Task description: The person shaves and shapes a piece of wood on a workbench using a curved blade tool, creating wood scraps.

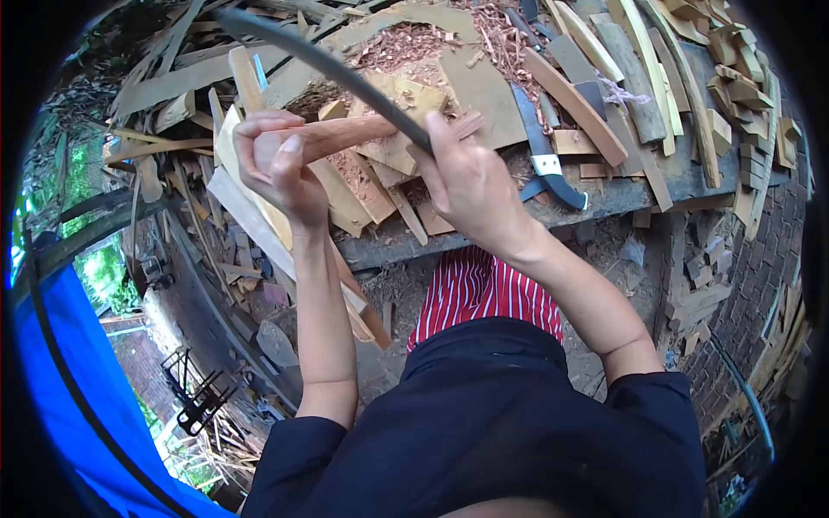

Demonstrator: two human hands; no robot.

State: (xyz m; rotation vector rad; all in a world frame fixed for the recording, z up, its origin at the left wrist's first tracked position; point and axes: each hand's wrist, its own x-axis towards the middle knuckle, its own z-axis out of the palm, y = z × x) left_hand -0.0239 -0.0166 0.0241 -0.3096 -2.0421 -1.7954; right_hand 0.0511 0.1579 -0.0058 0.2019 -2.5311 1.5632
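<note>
My left hand (283, 168) is wrapped round the thick end of a reddish wooden piece (345, 135), which points right over the bench. My right hand (471, 177) grips the near end of a long dark blade-like tool (332, 71), which slants up to the upper left. This tool crosses the right part of the wooden piece; whether they touch is hard to tell. Its handle is hidden in my fingers. A knife with a black and white handle (557, 183) lies on the bench to the right of my right hand.
The bench (406, 249) bears boards, offcuts and heaps of reddish shavings (406, 47). Long wooden strips (577, 105) lie at the right, with small blocks stacked (749, 91) beyond them. Blue sheeting (78, 380) hangs at the lower left.
</note>
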